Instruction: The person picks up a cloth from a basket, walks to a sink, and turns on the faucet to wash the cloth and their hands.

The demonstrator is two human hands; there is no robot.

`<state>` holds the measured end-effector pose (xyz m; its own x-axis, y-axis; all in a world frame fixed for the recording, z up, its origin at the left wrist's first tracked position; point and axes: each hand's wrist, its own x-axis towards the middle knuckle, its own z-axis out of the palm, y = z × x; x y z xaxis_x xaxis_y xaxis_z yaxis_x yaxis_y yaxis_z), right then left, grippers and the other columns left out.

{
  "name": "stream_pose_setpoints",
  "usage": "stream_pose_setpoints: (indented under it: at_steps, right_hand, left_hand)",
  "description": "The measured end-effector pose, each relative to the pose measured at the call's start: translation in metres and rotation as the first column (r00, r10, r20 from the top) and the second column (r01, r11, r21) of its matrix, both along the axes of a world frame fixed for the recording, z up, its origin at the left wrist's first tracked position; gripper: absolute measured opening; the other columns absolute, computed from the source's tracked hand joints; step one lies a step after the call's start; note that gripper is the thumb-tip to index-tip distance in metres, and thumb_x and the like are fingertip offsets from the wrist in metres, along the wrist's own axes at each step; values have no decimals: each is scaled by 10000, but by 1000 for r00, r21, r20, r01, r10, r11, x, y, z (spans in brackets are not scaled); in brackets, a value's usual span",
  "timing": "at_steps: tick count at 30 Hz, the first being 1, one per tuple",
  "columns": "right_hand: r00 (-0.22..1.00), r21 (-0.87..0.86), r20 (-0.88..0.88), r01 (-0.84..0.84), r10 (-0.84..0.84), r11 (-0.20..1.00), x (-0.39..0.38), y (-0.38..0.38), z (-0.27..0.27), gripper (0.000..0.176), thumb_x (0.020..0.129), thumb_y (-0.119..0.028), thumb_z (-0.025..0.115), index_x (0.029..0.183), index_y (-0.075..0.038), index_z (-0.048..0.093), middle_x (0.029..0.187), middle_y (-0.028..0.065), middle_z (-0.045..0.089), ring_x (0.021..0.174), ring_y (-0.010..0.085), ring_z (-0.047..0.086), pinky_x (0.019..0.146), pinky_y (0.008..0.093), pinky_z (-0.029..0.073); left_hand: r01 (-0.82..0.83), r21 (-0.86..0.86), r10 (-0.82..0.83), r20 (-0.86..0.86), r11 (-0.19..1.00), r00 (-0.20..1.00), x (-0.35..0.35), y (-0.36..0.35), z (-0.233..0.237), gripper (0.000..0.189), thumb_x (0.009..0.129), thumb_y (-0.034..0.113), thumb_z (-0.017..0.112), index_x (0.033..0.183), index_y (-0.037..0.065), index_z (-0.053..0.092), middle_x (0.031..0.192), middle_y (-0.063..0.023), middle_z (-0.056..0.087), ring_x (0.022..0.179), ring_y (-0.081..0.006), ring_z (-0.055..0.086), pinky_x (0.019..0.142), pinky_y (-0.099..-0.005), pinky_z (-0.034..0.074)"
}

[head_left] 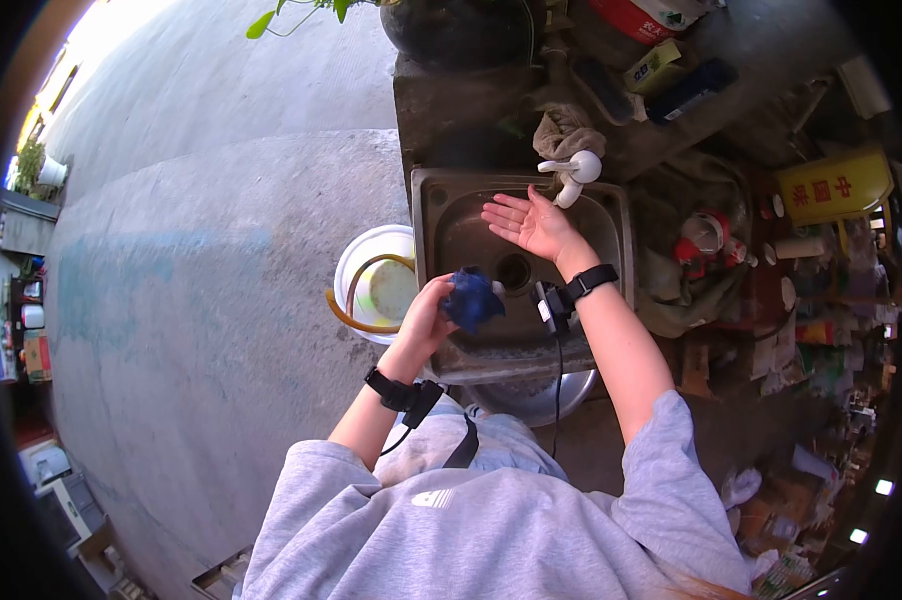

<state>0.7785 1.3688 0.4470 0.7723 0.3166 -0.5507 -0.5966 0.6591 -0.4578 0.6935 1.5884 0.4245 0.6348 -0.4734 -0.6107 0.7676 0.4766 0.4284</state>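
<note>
You're gripping cloth (473,298) in left hand (429,322), fingers closed round it, over sink (449,235) beside drain (514,270). Right hand (531,225) spreading open, palm up, empty, under white tap (574,172). Seemingly rinsing; next move likely needing cloth under spout. Cloth looking dark blue, bunched.

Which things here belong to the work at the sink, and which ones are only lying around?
In use:
left hand gripping blue cloth
right hand open, palm up, by white tap
metal sink

Lying about:
white bucket with hose
grey rag
yellow sign
plant pot
</note>
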Motion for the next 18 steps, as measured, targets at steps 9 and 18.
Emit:
stream_pose_setpoints:
  at_steps: [9, 18]
  right_hand:
    - [983, -880, 45, -44, 176, 473, 19, 3, -14, 314, 876, -320, 438, 776, -48, 559, 611, 107, 557, 574, 204, 550, 511, 275, 408]
    - [666, -896, 443, 340, 600, 285, -8, 13, 4, 304, 886, -331, 415, 962, -55, 516, 822, 114, 556, 627, 236, 549, 585, 326, 443]
  left_hand:
    - [-37, 11, 37, -17, 999, 999, -1, 11, 3, 302, 816, 147, 418, 1107, 70, 447, 1004, -79, 544, 900, -162, 560, 747, -316, 484]
    - [10, -15, -9, 34, 1000, 999, 18, -4, 6, 298, 830, 151, 435, 1115, 62, 453, 994, -63, 550, 879, -149, 568, 713, -304, 495]
